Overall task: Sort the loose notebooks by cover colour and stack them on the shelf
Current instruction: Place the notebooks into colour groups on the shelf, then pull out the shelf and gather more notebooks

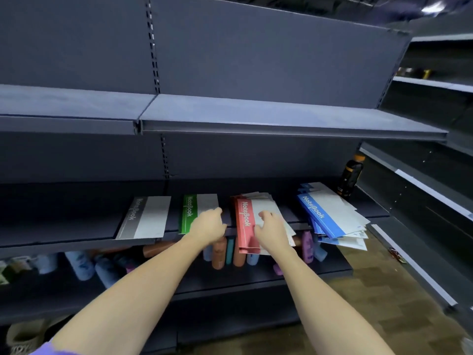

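Four groups of notebooks lie on the middle shelf (64,237): a grey notebook (146,217) at the left, then a green notebook (190,212), a red stack (244,226) and a fanned blue stack (332,213) at the right. My left hand (207,226) rests, fingers curled, on the right part of the green notebook. My right hand (271,231) lies on top of the red stack, fingers bent over its white half. The red stack sticks out past the shelf's front edge.
A dark bottle with an orange cap (350,176) stands at the shelf's far right. Several bottles (220,252) in blue, brown and purple crowd the lower shelf. The upper shelf (256,116) is bare. Another shelving unit (422,190) runs along the right, over a wood-pattern floor (371,303).
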